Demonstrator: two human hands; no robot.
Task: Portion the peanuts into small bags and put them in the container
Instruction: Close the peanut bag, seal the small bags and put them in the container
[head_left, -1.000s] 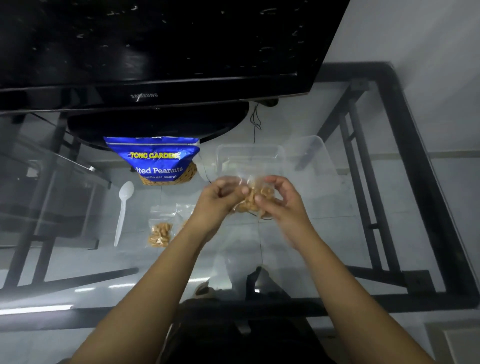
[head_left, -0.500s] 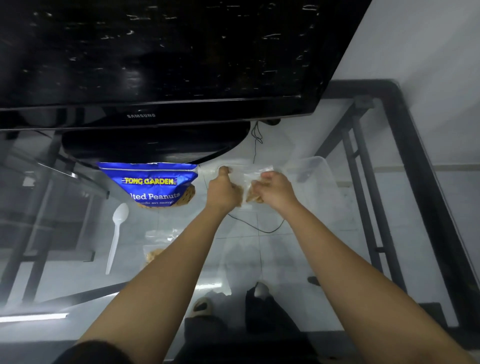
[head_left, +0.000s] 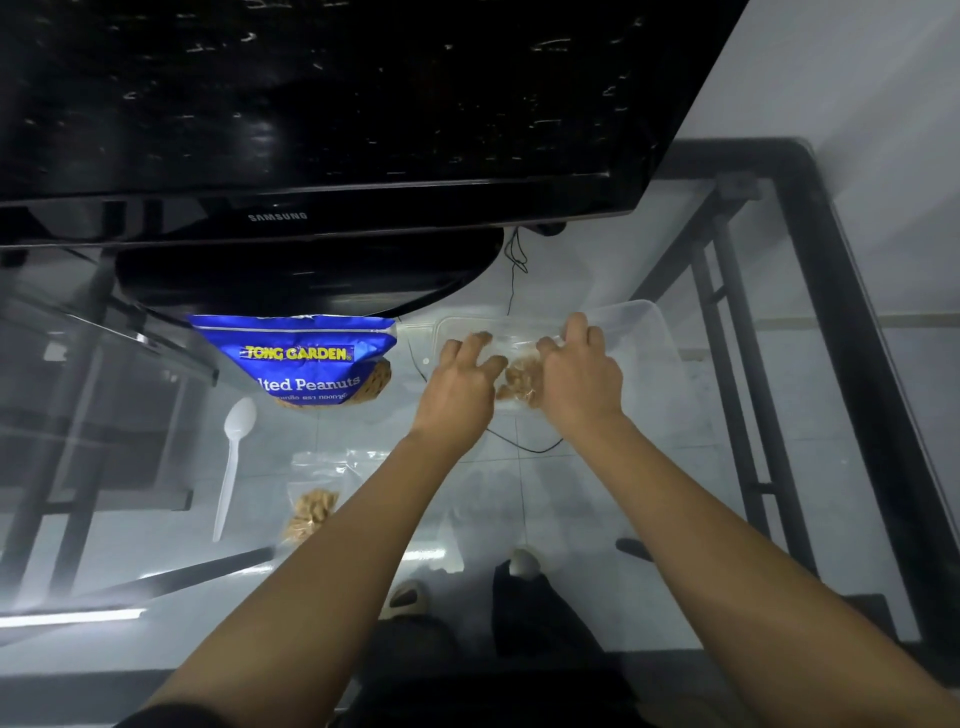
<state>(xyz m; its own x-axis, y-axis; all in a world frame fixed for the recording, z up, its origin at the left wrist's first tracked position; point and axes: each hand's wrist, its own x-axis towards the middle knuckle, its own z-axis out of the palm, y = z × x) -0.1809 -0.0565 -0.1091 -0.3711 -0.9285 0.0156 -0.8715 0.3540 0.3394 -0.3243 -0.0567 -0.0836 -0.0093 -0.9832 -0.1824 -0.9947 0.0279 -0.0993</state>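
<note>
A small clear bag of peanuts (head_left: 517, 382) lies inside the clear plastic container (head_left: 644, 332) at the far middle of the glass table. My left hand (head_left: 460, 387) and my right hand (head_left: 579, 374) rest on either side of it with fingers spread, fingertips still touching the bag. A blue Tong Garden salted peanuts pouch (head_left: 301, 361) stands to the left of the container. Another filled small bag (head_left: 311, 512) lies nearer, left of my left forearm, with empty clear bags (head_left: 337, 460) behind it.
A white plastic spoon (head_left: 231, 462) lies left of the bags. A black Samsung TV (head_left: 311, 104) and its stand (head_left: 306, 275) fill the back. The table's black frame (head_left: 852, 364) runs along the right. A thin cable (head_left: 524, 447) crosses below the glass.
Both hands carried the small bag of peanuts forward from above the table's middle into the container, and the fingers have opened out over it.
</note>
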